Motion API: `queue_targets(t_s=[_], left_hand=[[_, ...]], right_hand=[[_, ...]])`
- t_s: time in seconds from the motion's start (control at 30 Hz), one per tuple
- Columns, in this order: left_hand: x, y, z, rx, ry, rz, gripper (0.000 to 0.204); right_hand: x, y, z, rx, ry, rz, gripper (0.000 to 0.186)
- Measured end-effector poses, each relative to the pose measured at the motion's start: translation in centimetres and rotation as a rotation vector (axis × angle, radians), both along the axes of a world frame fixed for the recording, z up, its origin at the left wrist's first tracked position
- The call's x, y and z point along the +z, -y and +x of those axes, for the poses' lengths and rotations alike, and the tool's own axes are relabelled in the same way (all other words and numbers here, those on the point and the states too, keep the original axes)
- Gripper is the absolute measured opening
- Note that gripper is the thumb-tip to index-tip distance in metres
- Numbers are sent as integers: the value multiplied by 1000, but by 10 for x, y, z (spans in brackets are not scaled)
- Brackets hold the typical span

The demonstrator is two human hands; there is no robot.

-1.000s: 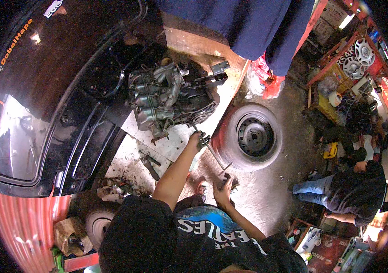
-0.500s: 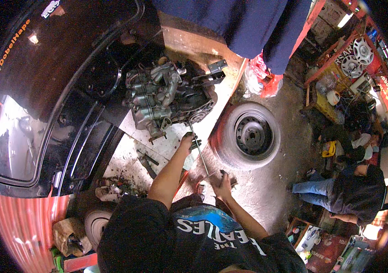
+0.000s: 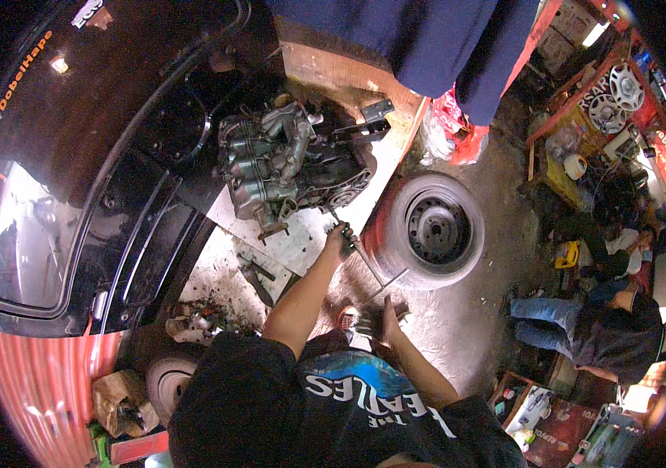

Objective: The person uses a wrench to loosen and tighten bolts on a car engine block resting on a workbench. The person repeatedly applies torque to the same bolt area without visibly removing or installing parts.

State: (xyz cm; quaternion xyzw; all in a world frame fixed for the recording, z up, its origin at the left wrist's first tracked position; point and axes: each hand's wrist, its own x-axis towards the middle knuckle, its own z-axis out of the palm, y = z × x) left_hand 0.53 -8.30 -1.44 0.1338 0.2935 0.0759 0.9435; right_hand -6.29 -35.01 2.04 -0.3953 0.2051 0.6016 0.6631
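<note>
Head view: holding T-wrench (image 3: 369, 265) in left hand (image 3: 340, 240), angled to engine (image 3: 290, 162), likely for steadying; with right hand (image 3: 385, 321) spread wide near crossbar (image 3: 397, 278), probably for clearance.

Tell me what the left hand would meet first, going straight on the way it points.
Past the T-handled tool it grips, the left hand would probably meet the near edge of the engine first, though depth is unclear here.
</note>
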Motion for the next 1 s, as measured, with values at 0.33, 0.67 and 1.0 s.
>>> queue_targets(t_s=[0.33, 0.67, 1.0], left_hand=[[1, -2, -6, 22, -8, -22, 14], [-1, -4, -10, 112, 33, -121, 12], [15, 0, 3, 209, 32, -144, 21]], right_hand=[[42, -36, 11, -103, 270, -54, 49], [34, -5, -18, 336, 1438, -601, 76], [69, -18, 2, 476, 2078, -936, 84]])
